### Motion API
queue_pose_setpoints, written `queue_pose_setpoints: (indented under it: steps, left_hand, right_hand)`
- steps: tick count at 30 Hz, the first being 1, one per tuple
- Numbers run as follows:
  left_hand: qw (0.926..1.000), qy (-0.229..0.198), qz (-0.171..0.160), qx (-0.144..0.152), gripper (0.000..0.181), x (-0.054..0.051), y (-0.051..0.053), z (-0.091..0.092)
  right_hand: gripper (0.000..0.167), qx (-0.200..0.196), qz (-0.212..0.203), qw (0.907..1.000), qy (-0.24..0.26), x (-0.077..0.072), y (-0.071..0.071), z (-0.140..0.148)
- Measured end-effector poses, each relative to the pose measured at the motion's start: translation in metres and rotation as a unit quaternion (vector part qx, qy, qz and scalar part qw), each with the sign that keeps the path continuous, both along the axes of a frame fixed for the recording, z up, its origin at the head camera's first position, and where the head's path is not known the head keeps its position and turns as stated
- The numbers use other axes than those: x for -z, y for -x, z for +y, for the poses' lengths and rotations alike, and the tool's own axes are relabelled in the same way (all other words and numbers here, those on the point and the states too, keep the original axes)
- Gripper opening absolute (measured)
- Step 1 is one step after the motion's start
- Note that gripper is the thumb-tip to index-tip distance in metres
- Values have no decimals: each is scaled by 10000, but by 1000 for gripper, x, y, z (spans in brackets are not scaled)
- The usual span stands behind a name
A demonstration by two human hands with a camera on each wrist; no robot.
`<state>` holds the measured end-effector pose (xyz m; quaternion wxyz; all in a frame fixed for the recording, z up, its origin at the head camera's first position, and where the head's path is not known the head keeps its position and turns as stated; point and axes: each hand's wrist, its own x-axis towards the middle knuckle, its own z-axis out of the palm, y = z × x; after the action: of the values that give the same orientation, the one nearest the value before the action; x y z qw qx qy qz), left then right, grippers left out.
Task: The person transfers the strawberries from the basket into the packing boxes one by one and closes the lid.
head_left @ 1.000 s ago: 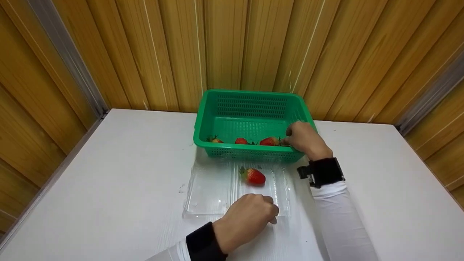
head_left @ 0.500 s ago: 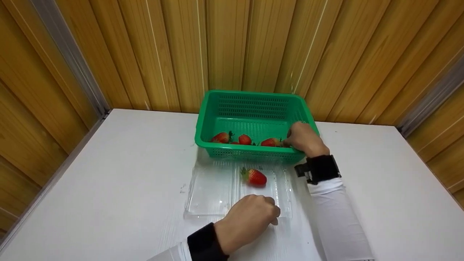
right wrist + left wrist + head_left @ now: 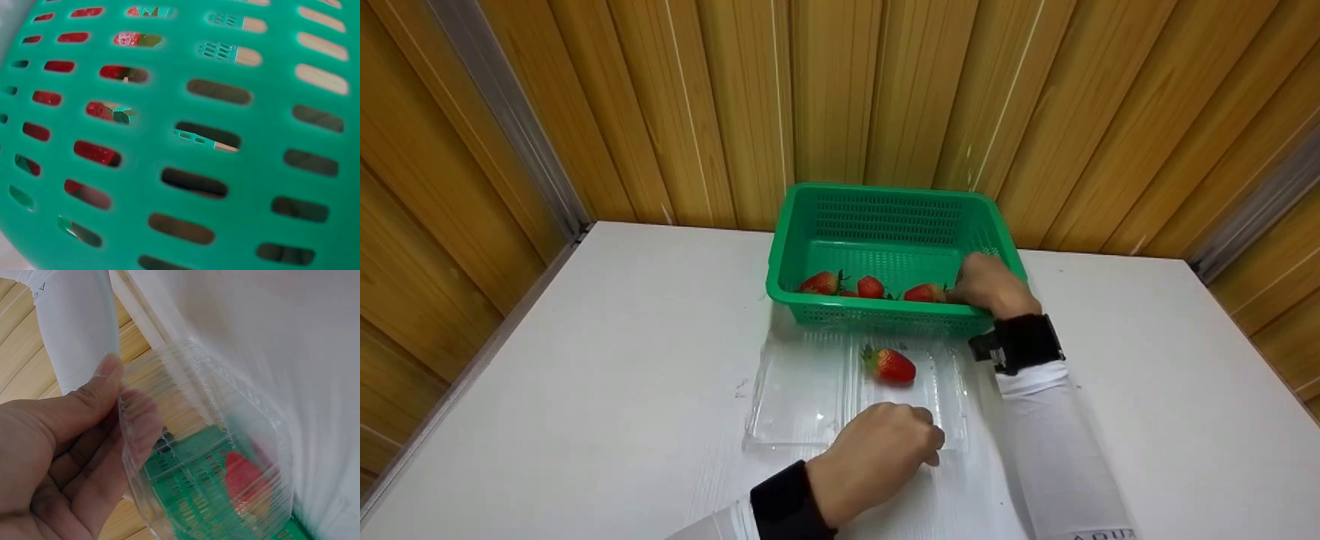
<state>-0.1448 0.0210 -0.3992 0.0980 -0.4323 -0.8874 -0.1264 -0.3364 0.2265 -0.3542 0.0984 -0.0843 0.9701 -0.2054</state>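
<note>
On the white desk (image 3: 660,337), the left hand (image 3: 877,457) pinches the clear clamshell (image 3: 799,394) with one strawberry (image 3: 894,366), while the right hand (image 3: 994,285), grip hidden, apparently selects among strawberries (image 3: 871,286) in the green basket (image 3: 840,313), requiring gentle lifting.

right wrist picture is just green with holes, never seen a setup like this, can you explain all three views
There is no machine, just a person's left hand and right hand. The head view looks down at a white table. On it, a green basket holds strawberries; nearer lies an open clear box with one strawberry. The left wrist view shows that hand pinching the box's edge. The right wrist view looks at the basket's wall, with red showing through its holes. The right hand reaches into the basket; whether it holds anything is hidden.
</note>
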Motion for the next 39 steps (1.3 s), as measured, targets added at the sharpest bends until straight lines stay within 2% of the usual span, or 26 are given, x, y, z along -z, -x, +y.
queue_pose_setpoints:
  steps: [10,17,32,39]
  left_hand:
    - [10000,-29,-62,8,13,-1,1,1]
    - [9998,3,174,5,11,-1,0,0]
    - [10000,20,24,-18,14,-2,0,0]
    - [9997,20,246,-18,12,0,0,0]
  right_hand:
    - [42,-45,-174,9997,151,2,3,4]
    - [39,-66,-194,9997,134,5,5,4]
    - [35,-82,-340,9994,-42,5,7,4]
    - [31,-68,-511,9987,-63,6,8,4]
